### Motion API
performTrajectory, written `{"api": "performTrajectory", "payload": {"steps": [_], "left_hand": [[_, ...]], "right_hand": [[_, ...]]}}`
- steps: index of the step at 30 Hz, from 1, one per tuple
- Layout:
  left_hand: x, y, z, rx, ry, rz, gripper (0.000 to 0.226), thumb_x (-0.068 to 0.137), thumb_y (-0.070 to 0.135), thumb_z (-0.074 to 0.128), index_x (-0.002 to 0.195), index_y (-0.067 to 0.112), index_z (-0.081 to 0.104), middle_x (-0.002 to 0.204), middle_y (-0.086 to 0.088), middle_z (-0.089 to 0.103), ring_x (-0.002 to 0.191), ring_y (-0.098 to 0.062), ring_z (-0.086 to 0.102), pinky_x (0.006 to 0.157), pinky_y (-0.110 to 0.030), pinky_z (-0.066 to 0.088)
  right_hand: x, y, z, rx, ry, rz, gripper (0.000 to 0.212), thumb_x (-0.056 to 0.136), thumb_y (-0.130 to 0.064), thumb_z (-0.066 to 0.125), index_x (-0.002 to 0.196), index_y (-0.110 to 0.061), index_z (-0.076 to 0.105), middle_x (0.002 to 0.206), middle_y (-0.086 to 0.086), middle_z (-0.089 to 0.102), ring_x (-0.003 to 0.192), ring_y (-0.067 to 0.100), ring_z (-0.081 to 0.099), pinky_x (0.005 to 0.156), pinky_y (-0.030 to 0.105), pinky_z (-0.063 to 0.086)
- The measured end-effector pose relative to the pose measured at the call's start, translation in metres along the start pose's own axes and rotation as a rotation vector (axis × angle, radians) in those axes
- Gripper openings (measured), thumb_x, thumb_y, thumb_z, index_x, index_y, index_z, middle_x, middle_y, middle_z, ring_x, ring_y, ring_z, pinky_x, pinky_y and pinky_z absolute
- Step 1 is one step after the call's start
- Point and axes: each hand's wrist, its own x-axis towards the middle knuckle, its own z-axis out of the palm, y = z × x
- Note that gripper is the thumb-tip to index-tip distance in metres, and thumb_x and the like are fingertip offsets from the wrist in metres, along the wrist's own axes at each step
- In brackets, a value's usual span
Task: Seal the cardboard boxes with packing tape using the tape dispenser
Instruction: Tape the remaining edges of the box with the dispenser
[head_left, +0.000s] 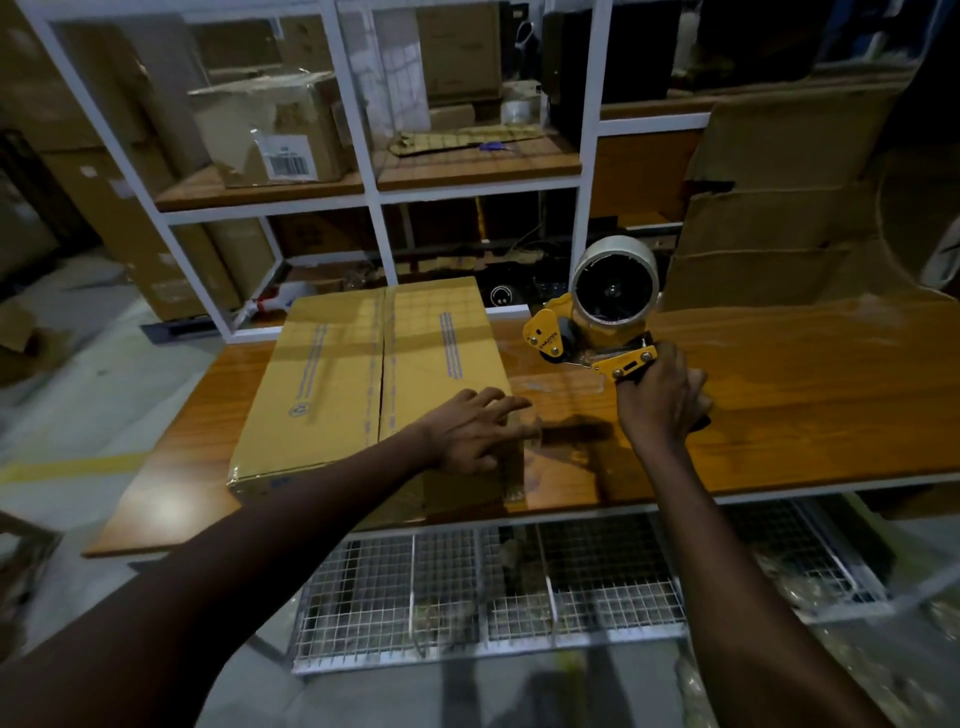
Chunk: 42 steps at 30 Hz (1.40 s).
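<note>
While the left hand (470, 434) rests flat on the box (374, 384), the right hand (662, 400) grips the tape dispenser (597, 322).

A varnished wooden worktable (779, 395) stands in a dimly lit storeroom, with glare pooling on its left end. Behind the table rises a white-framed shelving unit (357, 135) with wooden boards, loaded with stored cartons (270, 130). Flattened cardboard sheets (779, 208) lean behind the table's right end. Wire-mesh baskets (467, 597) sit below its front edge. Left of the table, a yellow line (67, 467) crosses the grey floor (78, 405).
</note>
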Motion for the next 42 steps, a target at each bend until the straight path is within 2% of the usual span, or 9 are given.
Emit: {"api": "performTrajectory", "payload": {"steps": [7, 12, 15, 18, 21, 28, 36, 39, 42], "left_hand": [[0.043, 0.017, -0.009, 0.049, -0.159, -0.127, 0.05, 0.089, 0.06, 0.041, 0.128, 0.035, 0.06, 0.146, -0.007, 0.037, 0.122, -0.032, 0.032, 0.09, -0.043, 0.045], [0.042, 0.021, -0.015, 0.029, -0.153, -0.213, 0.07, 0.085, 0.07, 0.028, 0.13, 0.028, 0.062, 0.153, -0.01, 0.028, 0.123, -0.033, 0.033, 0.083, -0.036, 0.045], [0.044, 0.034, -0.009, -0.005, -0.188, -0.392, 0.074, 0.085, 0.078, 0.034, 0.115, 0.021, 0.069, 0.159, -0.01, 0.016, 0.128, -0.039, 0.031, 0.088, -0.043, 0.044], [0.048, 0.048, 0.004, -0.155, -0.171, -0.63, 0.073, 0.08, 0.078, 0.046, 0.131, 0.027, 0.058, 0.162, -0.007, 0.003, 0.137, -0.054, 0.017, 0.102, -0.064, 0.031], [0.046, 0.051, 0.012, -0.174, -0.143, -0.656, 0.062, 0.086, 0.06, 0.06, 0.14, 0.03, 0.049, 0.162, -0.016, 0.003, 0.14, -0.056, 0.016, 0.107, -0.07, 0.028], [0.035, 0.024, -0.005, -0.071, -0.181, -0.431, 0.058, 0.095, 0.038, 0.059, 0.149, 0.031, 0.038, 0.16, -0.017, 0.017, 0.119, -0.04, 0.052, 0.086, -0.042, 0.053], [-0.003, 0.031, -0.021, -0.196, -0.227, -0.367, 0.07, 0.099, 0.045, 0.042, 0.158, 0.024, 0.01, 0.165, -0.01, 0.005, 0.135, -0.038, 0.037, 0.096, -0.043, 0.046], [-0.024, 0.051, -0.028, -0.257, -0.155, -0.443, 0.087, 0.086, 0.065, 0.032, 0.158, 0.02, 0.014, 0.163, -0.005, 0.022, 0.127, -0.029, 0.049, 0.09, -0.036, 0.048], [-0.029, 0.081, -0.018, -0.295, -0.016, -0.694, 0.081, 0.083, 0.066, 0.049, 0.148, 0.021, 0.035, 0.148, -0.006, 0.042, 0.12, -0.031, 0.055, 0.089, -0.041, 0.051]], "right_hand": [[0.017, 0.016, -0.006, 0.029, -0.04, -0.01, 0.031, 0.087, -0.021, 0.062, 0.115, -0.014, 0.049, 0.122, 0.01, 0.053, 0.116, 0.037, 0.041, 0.092, 0.052, 0.031], [0.025, 0.025, -0.005, 0.067, -0.057, 0.016, 0.027, 0.089, -0.018, 0.06, 0.113, -0.013, 0.049, 0.123, 0.01, 0.052, 0.117, 0.038, 0.04, 0.094, 0.052, 0.028], [0.029, 0.028, -0.001, 0.087, -0.072, 0.017, 0.026, 0.089, -0.018, 0.059, 0.113, -0.014, 0.049, 0.123, 0.009, 0.051, 0.117, 0.037, 0.039, 0.094, 0.052, 0.027], [0.031, 0.029, 0.002, 0.094, -0.092, 0.009, 0.028, 0.089, -0.018, 0.06, 0.115, -0.014, 0.049, 0.124, 0.008, 0.051, 0.118, 0.037, 0.039, 0.094, 0.052, 0.028], [0.034, 0.031, 0.004, 0.095, -0.105, 0.004, 0.031, 0.088, -0.018, 0.061, 0.116, -0.015, 0.049, 0.125, 0.008, 0.051, 0.119, 0.037, 0.039, 0.095, 0.052, 0.028], [0.036, 0.029, 0.01, 0.103, -0.126, -0.016, 0.03, 0.088, -0.019, 0.06, 0.116, -0.014, 0.05, 0.125, 0.008, 0.052, 0.118, 0.036, 0.04, 0.094, 0.051, 0.03], [0.035, 0.017, 0.016, 0.128, -0.125, -0.071, 0.029, 0.088, -0.019, 0.06, 0.115, -0.013, 0.05, 0.123, 0.009, 0.052, 0.117, 0.038, 0.041, 0.093, 0.052, 0.03], [0.032, 0.002, 0.017, 0.158, -0.108, -0.103, 0.029, 0.086, -0.019, 0.061, 0.113, -0.014, 0.051, 0.123, 0.009, 0.053, 0.117, 0.038, 0.041, 0.093, 0.051, 0.03], [0.026, -0.014, 0.02, 0.184, -0.103, -0.146, 0.03, 0.087, -0.019, 0.059, 0.114, -0.014, 0.05, 0.124, 0.009, 0.052, 0.117, 0.037, 0.041, 0.093, 0.05, 0.03]]}}
